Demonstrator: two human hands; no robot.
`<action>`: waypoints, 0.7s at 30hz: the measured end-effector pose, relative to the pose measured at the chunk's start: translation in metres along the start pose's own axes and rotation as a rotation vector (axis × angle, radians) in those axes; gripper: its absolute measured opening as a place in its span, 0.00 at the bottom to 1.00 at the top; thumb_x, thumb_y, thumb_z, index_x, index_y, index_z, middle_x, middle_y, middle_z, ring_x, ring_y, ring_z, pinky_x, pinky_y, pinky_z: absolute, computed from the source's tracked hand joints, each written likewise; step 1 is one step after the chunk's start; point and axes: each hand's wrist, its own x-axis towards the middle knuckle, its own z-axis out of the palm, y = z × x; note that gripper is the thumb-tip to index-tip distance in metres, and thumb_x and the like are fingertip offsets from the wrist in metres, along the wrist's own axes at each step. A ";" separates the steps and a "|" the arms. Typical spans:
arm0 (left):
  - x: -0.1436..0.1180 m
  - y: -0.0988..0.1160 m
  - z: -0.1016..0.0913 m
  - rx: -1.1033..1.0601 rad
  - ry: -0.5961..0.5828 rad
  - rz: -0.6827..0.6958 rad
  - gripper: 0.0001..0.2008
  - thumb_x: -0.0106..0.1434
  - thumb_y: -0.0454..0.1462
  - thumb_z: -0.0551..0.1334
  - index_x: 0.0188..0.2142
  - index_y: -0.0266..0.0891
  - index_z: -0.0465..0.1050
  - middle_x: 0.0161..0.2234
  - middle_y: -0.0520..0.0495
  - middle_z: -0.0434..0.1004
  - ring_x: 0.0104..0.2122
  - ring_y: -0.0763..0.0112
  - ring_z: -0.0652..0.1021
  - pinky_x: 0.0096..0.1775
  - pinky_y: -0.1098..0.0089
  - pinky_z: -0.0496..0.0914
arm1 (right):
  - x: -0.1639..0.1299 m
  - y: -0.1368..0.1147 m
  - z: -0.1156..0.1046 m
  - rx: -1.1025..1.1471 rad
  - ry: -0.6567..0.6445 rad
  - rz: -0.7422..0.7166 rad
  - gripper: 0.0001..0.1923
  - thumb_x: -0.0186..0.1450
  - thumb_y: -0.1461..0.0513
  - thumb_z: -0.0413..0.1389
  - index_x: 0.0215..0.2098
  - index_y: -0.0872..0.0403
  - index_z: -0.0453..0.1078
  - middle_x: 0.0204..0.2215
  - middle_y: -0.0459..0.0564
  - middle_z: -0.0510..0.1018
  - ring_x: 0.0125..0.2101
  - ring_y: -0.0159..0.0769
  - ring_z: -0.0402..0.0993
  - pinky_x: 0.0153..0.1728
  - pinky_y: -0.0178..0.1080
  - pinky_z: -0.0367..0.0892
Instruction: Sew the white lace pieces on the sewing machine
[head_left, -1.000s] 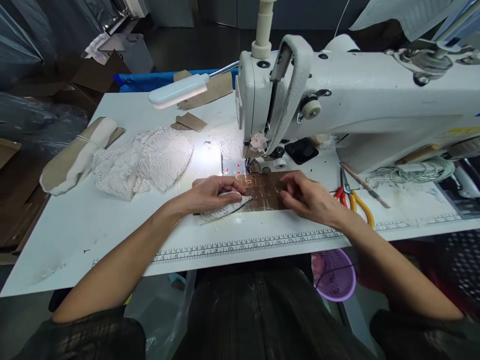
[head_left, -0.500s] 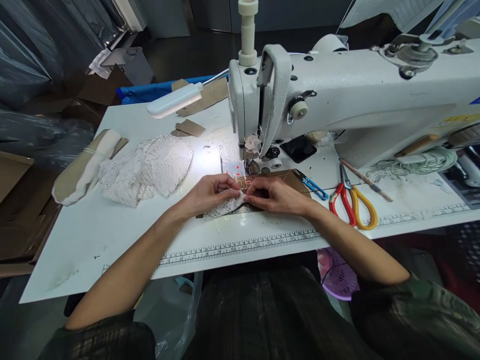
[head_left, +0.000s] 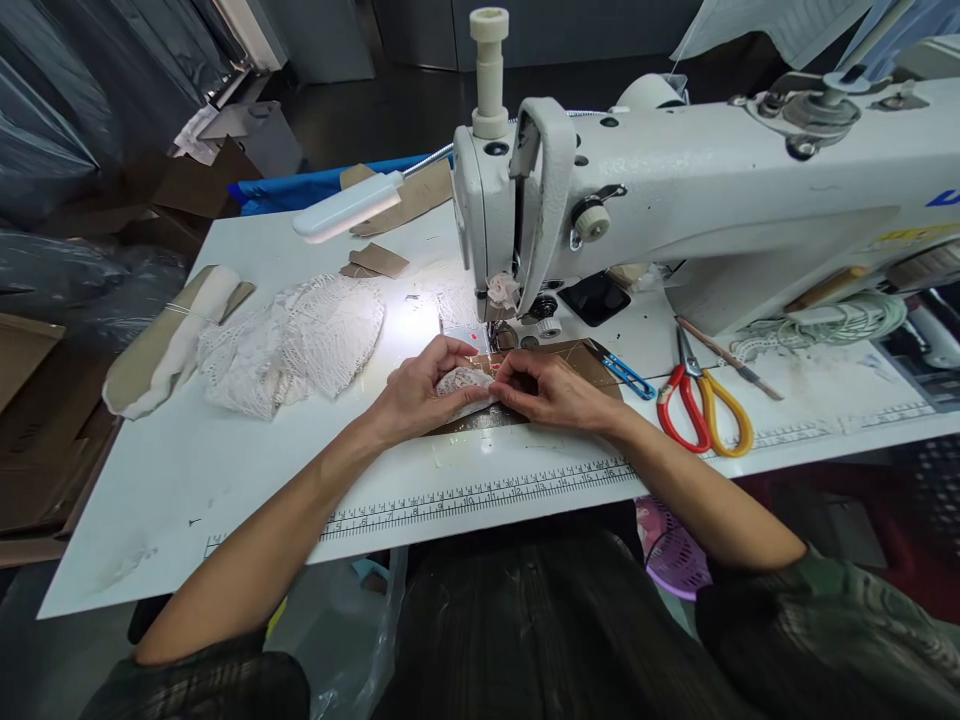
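Here, a white table (head_left: 225, 440) fills most of the view, with a printed ruler (head_left: 480, 495) running along its near edge. On its far right stands a big white sewing machine (head_left: 675, 210), its needle end just behind the hands. A slim white lamp (head_left: 346, 206) on a bendy neck lights the spot beside the needle. To the left lies a heap of white lace pieces (head_left: 292, 335), and further left a roll of beige and white cloth (head_left: 161, 340). Brown card scraps (head_left: 375, 262) sit near the lamp.

In front of the needle a brown card sheet (head_left: 592, 360) lies flat on the table, mostly covered by the hands. The left hand (head_left: 416, 390) curls around a small lace piece (head_left: 461, 382), thumb and fingers gripping it from the left. The right hand (head_left: 551, 390) pinches the same lace piece at its right edge, fingertips closed on it. The two hands meet over the card, the lace held between them just above it.

Right of the hands lie red and yellow scissors (head_left: 705, 420), a small blue clipper (head_left: 630, 377) and a thin pencil-like stick (head_left: 731, 358). A coil of pale cord (head_left: 825, 325) rests under the machine's arm.
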 end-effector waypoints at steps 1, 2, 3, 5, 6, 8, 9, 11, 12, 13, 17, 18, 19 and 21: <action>0.000 0.000 0.001 -0.024 -0.015 -0.006 0.21 0.58 0.46 0.68 0.45 0.40 0.67 0.33 0.49 0.78 0.29 0.72 0.75 0.30 0.71 0.66 | 0.000 -0.001 0.000 0.005 -0.009 0.010 0.09 0.67 0.58 0.56 0.34 0.55 0.66 0.26 0.44 0.70 0.26 0.28 0.62 0.29 0.34 0.58; -0.001 0.000 0.001 -0.040 -0.024 -0.017 0.22 0.58 0.47 0.69 0.47 0.41 0.66 0.35 0.48 0.79 0.30 0.71 0.76 0.31 0.70 0.67 | 0.000 -0.002 -0.001 0.011 -0.021 0.029 0.09 0.67 0.57 0.57 0.36 0.56 0.67 0.26 0.44 0.70 0.26 0.28 0.62 0.29 0.34 0.58; -0.001 0.001 0.002 -0.051 -0.025 -0.031 0.23 0.58 0.47 0.68 0.47 0.41 0.66 0.35 0.47 0.80 0.31 0.70 0.76 0.32 0.70 0.68 | 0.000 -0.002 -0.002 0.016 -0.038 0.052 0.10 0.66 0.56 0.57 0.39 0.56 0.68 0.27 0.44 0.70 0.26 0.28 0.62 0.29 0.34 0.58; -0.002 0.002 0.002 -0.065 -0.030 -0.059 0.22 0.59 0.47 0.68 0.48 0.41 0.66 0.35 0.47 0.80 0.31 0.70 0.77 0.32 0.70 0.68 | 0.000 -0.003 -0.004 0.023 -0.082 0.081 0.12 0.67 0.55 0.57 0.41 0.57 0.69 0.26 0.43 0.70 0.25 0.28 0.61 0.28 0.34 0.57; -0.003 0.002 0.002 -0.066 -0.033 -0.069 0.22 0.59 0.47 0.68 0.48 0.41 0.66 0.35 0.47 0.80 0.31 0.70 0.76 0.32 0.70 0.68 | 0.000 -0.002 -0.005 0.024 -0.097 0.083 0.12 0.67 0.55 0.57 0.40 0.57 0.70 0.25 0.43 0.70 0.25 0.27 0.61 0.27 0.33 0.56; -0.003 0.002 0.001 -0.063 -0.041 -0.081 0.22 0.59 0.46 0.68 0.49 0.41 0.66 0.35 0.48 0.80 0.29 0.71 0.76 0.31 0.70 0.67 | 0.000 0.000 -0.005 0.045 -0.109 0.074 0.13 0.68 0.55 0.56 0.35 0.57 0.72 0.25 0.43 0.70 0.25 0.27 0.60 0.27 0.33 0.55; -0.003 0.001 0.001 -0.061 -0.048 -0.084 0.23 0.59 0.46 0.68 0.49 0.41 0.66 0.35 0.48 0.80 0.28 0.72 0.75 0.31 0.71 0.67 | 0.000 0.001 -0.005 0.073 -0.106 0.075 0.13 0.68 0.55 0.56 0.33 0.57 0.72 0.25 0.43 0.70 0.25 0.27 0.61 0.26 0.33 0.55; -0.002 -0.002 0.000 -0.061 -0.072 -0.088 0.24 0.58 0.47 0.68 0.50 0.41 0.66 0.35 0.48 0.80 0.26 0.74 0.73 0.30 0.71 0.66 | 0.000 0.004 -0.004 0.168 -0.092 0.115 0.12 0.66 0.55 0.58 0.33 0.57 0.73 0.24 0.43 0.70 0.24 0.26 0.60 0.25 0.33 0.54; -0.002 -0.003 0.000 -0.062 -0.087 -0.091 0.24 0.58 0.47 0.68 0.50 0.41 0.66 0.36 0.48 0.80 0.25 0.75 0.73 0.29 0.71 0.66 | 0.000 0.005 -0.004 0.225 -0.090 0.148 0.12 0.65 0.56 0.59 0.33 0.57 0.73 0.24 0.43 0.70 0.24 0.26 0.60 0.24 0.32 0.53; -0.002 -0.004 -0.001 -0.063 -0.101 -0.092 0.25 0.58 0.47 0.68 0.50 0.41 0.66 0.36 0.48 0.80 0.24 0.76 0.72 0.29 0.71 0.66 | 0.000 0.006 -0.003 0.277 -0.085 0.184 0.11 0.64 0.56 0.60 0.33 0.57 0.73 0.23 0.42 0.69 0.23 0.26 0.59 0.23 0.32 0.53; -0.001 -0.005 -0.002 -0.056 -0.130 -0.103 0.25 0.57 0.46 0.69 0.50 0.41 0.67 0.36 0.48 0.80 0.24 0.76 0.72 0.29 0.71 0.66 | -0.001 0.004 -0.005 0.376 -0.053 0.263 0.13 0.64 0.54 0.60 0.33 0.57 0.72 0.22 0.42 0.68 0.22 0.26 0.60 0.21 0.32 0.53; -0.001 -0.004 -0.003 -0.055 -0.131 -0.106 0.25 0.57 0.46 0.69 0.50 0.41 0.67 0.36 0.48 0.80 0.25 0.75 0.73 0.30 0.71 0.66 | -0.001 0.003 -0.006 0.376 -0.047 0.253 0.13 0.65 0.54 0.60 0.33 0.57 0.71 0.22 0.42 0.68 0.22 0.26 0.60 0.21 0.32 0.53; -0.001 -0.004 -0.003 -0.054 -0.131 -0.110 0.25 0.57 0.46 0.69 0.50 0.41 0.67 0.36 0.48 0.80 0.26 0.74 0.74 0.30 0.71 0.67 | -0.002 0.003 -0.005 0.374 -0.041 0.238 0.14 0.66 0.53 0.59 0.33 0.56 0.70 0.22 0.41 0.67 0.22 0.26 0.60 0.22 0.32 0.54; -0.001 -0.002 -0.004 -0.055 -0.133 -0.115 0.25 0.57 0.46 0.69 0.50 0.41 0.67 0.36 0.48 0.80 0.28 0.72 0.75 0.31 0.70 0.68 | -0.002 0.004 -0.004 0.368 -0.012 0.203 0.13 0.67 0.53 0.58 0.33 0.56 0.67 0.22 0.41 0.66 0.22 0.26 0.58 0.23 0.33 0.55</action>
